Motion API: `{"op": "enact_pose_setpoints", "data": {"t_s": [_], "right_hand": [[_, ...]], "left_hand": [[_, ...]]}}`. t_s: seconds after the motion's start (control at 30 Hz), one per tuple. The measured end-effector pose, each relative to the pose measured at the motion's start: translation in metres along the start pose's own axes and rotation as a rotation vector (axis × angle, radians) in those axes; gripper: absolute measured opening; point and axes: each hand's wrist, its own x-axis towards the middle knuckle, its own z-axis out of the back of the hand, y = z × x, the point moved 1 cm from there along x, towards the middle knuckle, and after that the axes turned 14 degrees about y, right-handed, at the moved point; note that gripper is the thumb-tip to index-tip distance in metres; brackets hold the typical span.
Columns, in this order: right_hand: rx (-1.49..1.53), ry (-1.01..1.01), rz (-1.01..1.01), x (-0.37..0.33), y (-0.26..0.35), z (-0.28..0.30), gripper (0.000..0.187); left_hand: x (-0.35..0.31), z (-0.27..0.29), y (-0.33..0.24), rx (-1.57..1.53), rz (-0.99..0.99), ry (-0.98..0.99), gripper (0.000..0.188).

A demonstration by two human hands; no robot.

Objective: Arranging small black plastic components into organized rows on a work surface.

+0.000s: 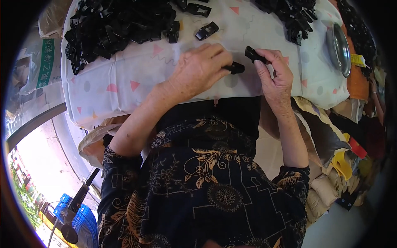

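Observation:
My left hand (201, 68) is closed on a small black plastic part (236, 67), which pokes out past the fingertips just over the table's near edge. In my right hand (276, 76), another black plastic clip-like part (250, 53) is pinched between thumb and fingers. The two parts are close together but apart. Beyond my left hand, a loose black piece (206, 31) with an opening lies on the cloth. A large heap of similar black parts (120, 25) covers the far left. A smaller heap (294, 18) sits at the far right.
A white patterned tablecloth (107, 99) covers the table. Near its right edge a round metal dish (340, 49) stands tilted. Open sacks (318, 128) and bundles (322, 192) are on the right. A fan (78, 221) stands at the lower left.

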Motion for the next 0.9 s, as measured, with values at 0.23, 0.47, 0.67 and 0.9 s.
{"op": "enact_pose_setpoints", "data": {"t_s": [0.23,0.47,0.67,0.9], "right_hand": [[0.048,0.061,0.049,-0.002,0.005,-0.004,0.026],[-0.180,0.130,0.293,0.006,0.007,-0.017,0.034],[-0.313,0.116,0.412,0.010,0.001,-0.024,0.038],[-0.547,0.113,0.368,-0.001,-0.002,-0.023,0.041]], "left_hand": [[-0.003,-0.011,-0.006,-0.074,0.055,-0.147,0.032],[-0.007,-0.005,-0.005,-0.012,0.177,-0.039,0.035],[-0.006,-0.005,-0.002,-0.050,0.179,-0.017,0.035],[-0.006,-0.002,-0.002,-0.089,0.151,-0.002,0.038]]}}
